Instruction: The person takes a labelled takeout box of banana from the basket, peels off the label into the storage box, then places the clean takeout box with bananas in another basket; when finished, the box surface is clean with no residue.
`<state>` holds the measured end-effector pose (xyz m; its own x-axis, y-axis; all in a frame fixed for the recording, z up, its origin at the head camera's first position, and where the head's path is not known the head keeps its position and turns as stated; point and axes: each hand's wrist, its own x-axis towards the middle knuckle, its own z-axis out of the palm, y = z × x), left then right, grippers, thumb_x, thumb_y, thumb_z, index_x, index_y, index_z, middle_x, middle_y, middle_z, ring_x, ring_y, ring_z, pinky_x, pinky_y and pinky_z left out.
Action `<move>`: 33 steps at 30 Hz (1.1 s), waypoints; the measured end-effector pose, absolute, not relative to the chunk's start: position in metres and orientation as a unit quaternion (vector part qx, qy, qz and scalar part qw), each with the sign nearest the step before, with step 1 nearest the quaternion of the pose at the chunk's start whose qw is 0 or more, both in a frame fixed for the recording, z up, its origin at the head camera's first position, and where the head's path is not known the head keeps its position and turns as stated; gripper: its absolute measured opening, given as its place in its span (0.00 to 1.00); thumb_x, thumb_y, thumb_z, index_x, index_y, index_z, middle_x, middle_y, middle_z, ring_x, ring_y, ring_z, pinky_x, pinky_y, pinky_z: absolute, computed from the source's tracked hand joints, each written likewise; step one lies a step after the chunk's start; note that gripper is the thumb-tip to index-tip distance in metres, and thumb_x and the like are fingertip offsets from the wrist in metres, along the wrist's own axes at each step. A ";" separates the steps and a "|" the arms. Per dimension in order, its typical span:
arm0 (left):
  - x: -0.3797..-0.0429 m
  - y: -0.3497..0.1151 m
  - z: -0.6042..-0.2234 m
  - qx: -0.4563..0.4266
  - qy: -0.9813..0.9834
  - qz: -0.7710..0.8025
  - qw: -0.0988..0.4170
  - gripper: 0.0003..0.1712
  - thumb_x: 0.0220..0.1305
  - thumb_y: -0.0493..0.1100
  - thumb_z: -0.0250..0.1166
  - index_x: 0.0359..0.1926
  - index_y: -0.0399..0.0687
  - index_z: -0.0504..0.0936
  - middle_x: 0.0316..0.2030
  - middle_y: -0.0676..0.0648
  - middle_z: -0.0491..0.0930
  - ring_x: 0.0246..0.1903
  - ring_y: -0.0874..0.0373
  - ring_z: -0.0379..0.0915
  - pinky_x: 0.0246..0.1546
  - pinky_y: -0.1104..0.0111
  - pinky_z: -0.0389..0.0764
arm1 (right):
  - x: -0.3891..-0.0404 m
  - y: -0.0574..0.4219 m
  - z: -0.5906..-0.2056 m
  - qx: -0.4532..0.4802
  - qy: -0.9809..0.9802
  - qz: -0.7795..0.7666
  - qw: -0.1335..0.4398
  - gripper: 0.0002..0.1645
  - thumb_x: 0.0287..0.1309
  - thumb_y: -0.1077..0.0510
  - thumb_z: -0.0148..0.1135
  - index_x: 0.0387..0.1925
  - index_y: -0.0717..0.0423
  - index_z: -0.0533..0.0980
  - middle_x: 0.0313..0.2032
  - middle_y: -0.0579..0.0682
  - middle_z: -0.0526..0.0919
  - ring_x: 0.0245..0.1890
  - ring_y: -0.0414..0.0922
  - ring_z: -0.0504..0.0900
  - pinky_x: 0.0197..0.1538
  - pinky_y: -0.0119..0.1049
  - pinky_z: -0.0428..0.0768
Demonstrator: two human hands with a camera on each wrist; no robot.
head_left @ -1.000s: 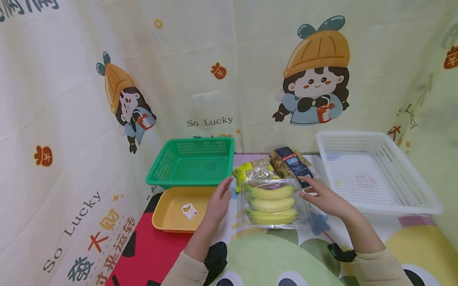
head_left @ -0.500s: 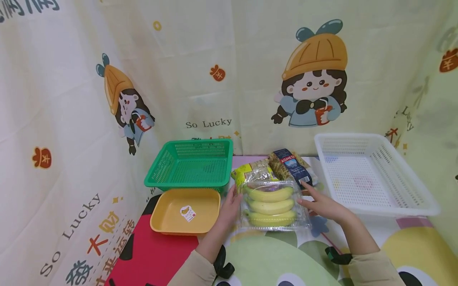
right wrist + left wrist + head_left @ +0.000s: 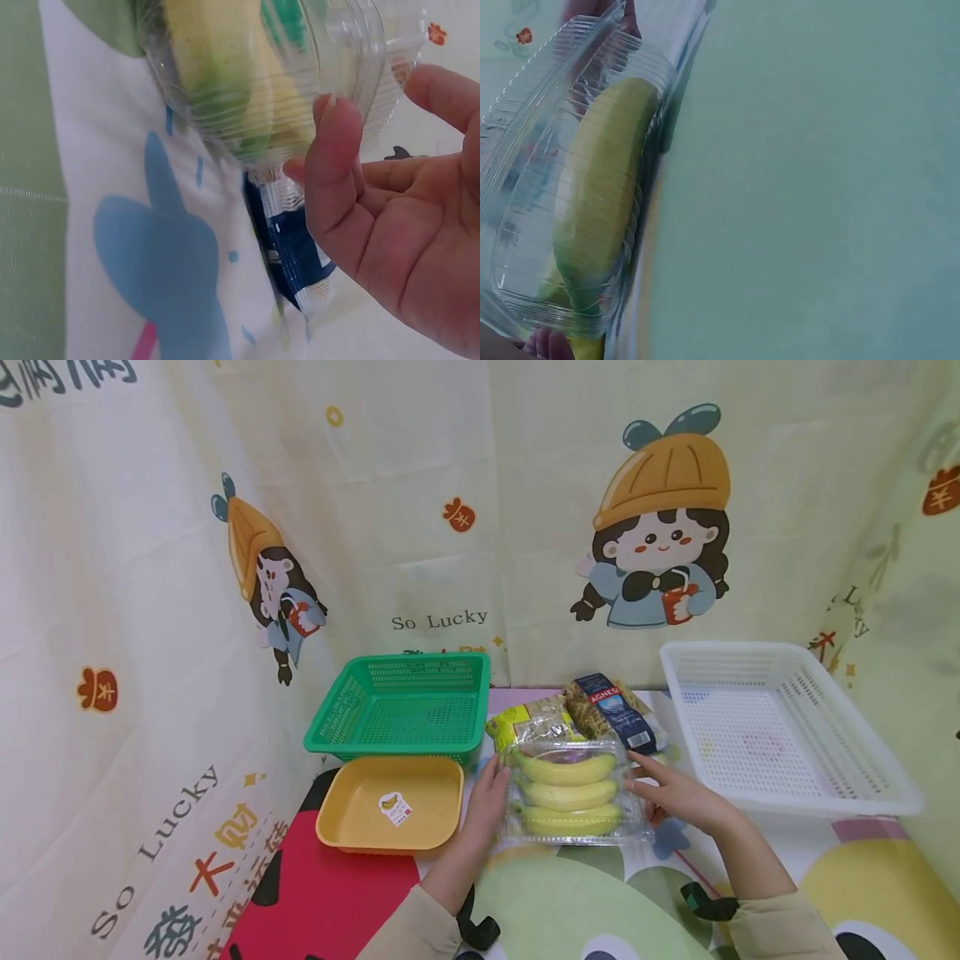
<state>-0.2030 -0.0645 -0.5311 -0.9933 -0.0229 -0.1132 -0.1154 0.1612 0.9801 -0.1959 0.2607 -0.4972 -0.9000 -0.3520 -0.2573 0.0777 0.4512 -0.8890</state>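
Note:
A clear plastic clamshell box [image 3: 636, 828] with three bananas [image 3: 567, 795] lies on the table between both hands. My left hand [image 3: 483, 802] grips its left side, its fingertips partly hidden by the box. On the opposite side my right hand [image 3: 686, 793] holds the box's right end. In the right wrist view, bent fingers [image 3: 335, 142] of that hand touch the ribbed wall and the thumb is by the lid rim. One banana [image 3: 607, 180] shows through the wall in the left wrist view, where a few left fingers [image 3: 547, 343] meet the box's end.
Behind the box lie a yellow-labelled bag [image 3: 534, 720] and a pasta packet [image 3: 611, 710]. At left are a green basket [image 3: 322, 739] and a yellow tray [image 3: 348, 818] bearing a banana sticker; a white basket [image 3: 795, 797] stands at right. A printed curtain [image 3: 525, 527] hangs behind.
Both hands have closed in on the clamshell box, the left hand moving right from the yellow tray's edge to the box's side. The box has stayed about where it was.

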 end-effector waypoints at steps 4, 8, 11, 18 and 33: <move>-0.203 -0.063 -0.525 -0.045 0.766 0.641 0.021 0.37 0.74 0.58 0.49 0.76 0.45 0.57 0.74 0.41 0.60 0.74 0.44 0.53 0.74 0.49 0.56 | -0.193 0.260 -0.489 -0.088 0.830 -0.513 0.200 0.48 0.69 0.43 0.56 0.79 0.53 0.44 0.69 0.72 0.61 0.24 0.49 0.80 0.32 0.42 0.84; -0.203 -0.065 -0.513 -0.029 0.782 0.623 0.006 0.37 0.74 0.59 0.47 0.76 0.47 0.57 0.74 0.43 0.60 0.73 0.44 0.55 0.73 0.48 0.58 | -0.191 0.258 -0.475 -0.095 0.836 -0.506 0.192 0.49 0.69 0.41 0.55 0.79 0.52 0.44 0.69 0.72 0.60 0.25 0.50 0.80 0.34 0.44 0.84; -0.203 -0.068 -0.500 -0.016 0.791 0.612 -0.003 0.36 0.75 0.58 0.47 0.76 0.48 0.57 0.73 0.42 0.61 0.71 0.42 0.59 0.72 0.48 0.61 | -0.191 0.256 -0.463 -0.101 0.841 -0.499 0.183 0.48 0.69 0.41 0.54 0.79 0.51 0.44 0.69 0.71 0.61 0.26 0.50 0.81 0.35 0.45 0.84; -0.214 -0.080 -0.468 0.003 0.796 0.605 -0.013 0.36 0.74 0.55 0.47 0.76 0.45 0.57 0.70 0.41 0.63 0.70 0.44 0.58 0.72 0.47 0.60 | -0.198 0.244 -0.438 -0.096 0.850 -0.492 0.165 0.48 0.69 0.40 0.54 0.79 0.49 0.43 0.59 0.68 0.70 0.28 0.49 0.80 0.36 0.41 0.83; -0.254 -0.135 -0.405 -0.051 0.779 0.625 -0.011 0.33 0.72 0.61 0.52 0.74 0.60 0.63 0.49 0.49 0.76 0.51 0.47 0.71 0.63 0.53 0.70 | -0.248 0.190 -0.393 -0.085 0.853 -0.506 0.096 0.47 0.66 0.30 0.49 0.78 0.45 0.52 0.71 0.56 0.63 0.46 0.55 0.76 0.50 0.44 0.79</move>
<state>-0.2536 -0.1345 -0.4046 -0.9947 -0.0923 -0.0461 -0.0651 0.2146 0.9745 -0.2476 0.1897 -0.3927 -0.9671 -0.2421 -0.0784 -0.0473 0.4735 -0.8795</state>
